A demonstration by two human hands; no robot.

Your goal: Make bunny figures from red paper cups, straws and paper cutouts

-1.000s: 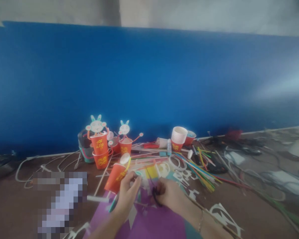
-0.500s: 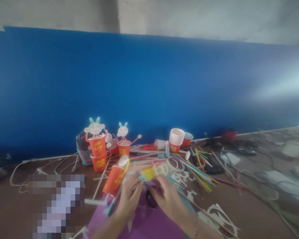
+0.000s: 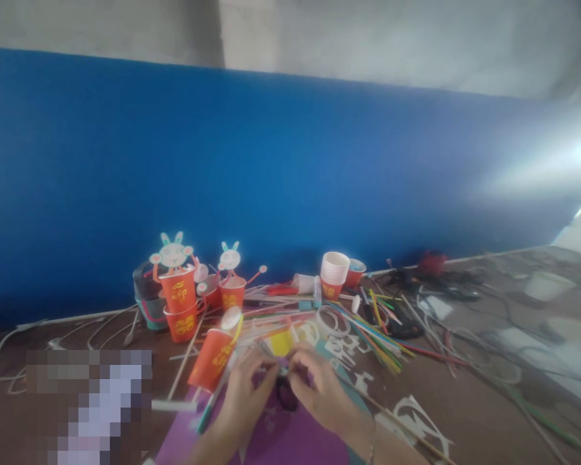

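Note:
Over a purple sheet (image 3: 295, 439), my left hand (image 3: 249, 385) and my right hand (image 3: 317, 389) meet with fingertips pinched close together. Between them is a small pale piece, too blurred to name. Just below the fingertips shows a black loop (image 3: 286, 395), like a scissors handle; whether a hand touches it I cannot tell. To the left of my left hand lies a teal-ended marker (image 3: 204, 418). A red paper cup (image 3: 210, 358) leans behind it, with a white disc (image 3: 231, 318) at its top. A yellow piece (image 3: 281, 342) lies beyond my fingers.
Red cups with paper rabbit figures (image 3: 173, 254) stand at the back left. A stack of paper cups (image 3: 334, 268) stands behind, before a blue partition (image 3: 271, 161). Coloured sticks (image 3: 382, 342), white paper scraps (image 3: 416, 420) and cables (image 3: 503, 368) spread to the right.
The view has shifted slightly, so the cups sit further left. My hands stay over the purple sheet, their fingertips now closer together around the small pale piece.

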